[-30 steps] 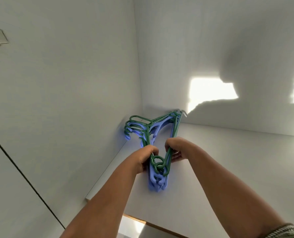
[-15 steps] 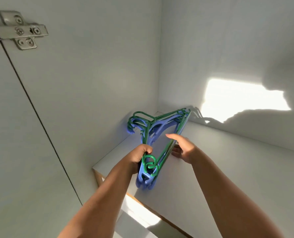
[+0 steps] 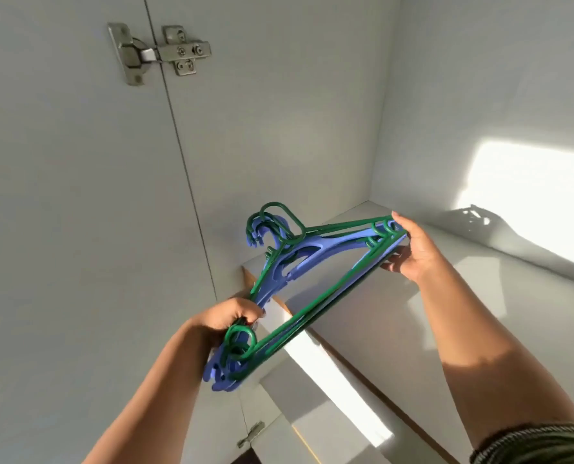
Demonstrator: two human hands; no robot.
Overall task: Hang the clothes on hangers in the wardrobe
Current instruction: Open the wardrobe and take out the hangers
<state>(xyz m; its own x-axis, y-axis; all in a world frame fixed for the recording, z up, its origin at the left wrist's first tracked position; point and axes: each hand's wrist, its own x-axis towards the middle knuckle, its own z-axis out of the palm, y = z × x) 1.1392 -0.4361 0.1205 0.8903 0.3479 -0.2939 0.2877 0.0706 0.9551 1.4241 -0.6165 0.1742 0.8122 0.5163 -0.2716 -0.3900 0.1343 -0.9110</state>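
A stack of plastic hangers [image 3: 315, 259], green and blue, is held in the air between both hands. The stack sits at the centre of the view, above and in front of the shelf [image 3: 446, 316] edge. It is tilted: one end points to 7 o'clock, the other end to 2 o'clock. The hooks [image 3: 272, 222] project from the stack toward 11 o'clock and lie close to the side wall [image 3: 262, 128].

Left hand [image 3: 227, 319]: at 7 o'clock from the stack centre. The fingers are curled round the lower end of the stack and grasp it. The blue tips of that end protrude below the hand. A green loop sits just beside the knuckles.

Right hand [image 3: 413, 249]: at 2 o'clock from the stack centre. The thumb lies on top of the upper end and the fingers curl under it, so this end is pinched between them.

The shelf is white with a wood-coloured front edge. It runs from the corner at 12 o'clock down toward 5 o'clock. Sunlight falls on the rear wall [image 3: 480, 95] at 3 o'clock, and a shadow of the hangers lies near that patch.

A metal hinge [image 3: 158, 51] is fixed at 11 o'clock, across the seam between door [image 3: 61, 195] and side wall. A second, smaller hinge [image 3: 251, 434] sits at 6 o'clock. A ribbed green sleeve [image 3: 540, 443] shows on the right arm at 5 o'clock.
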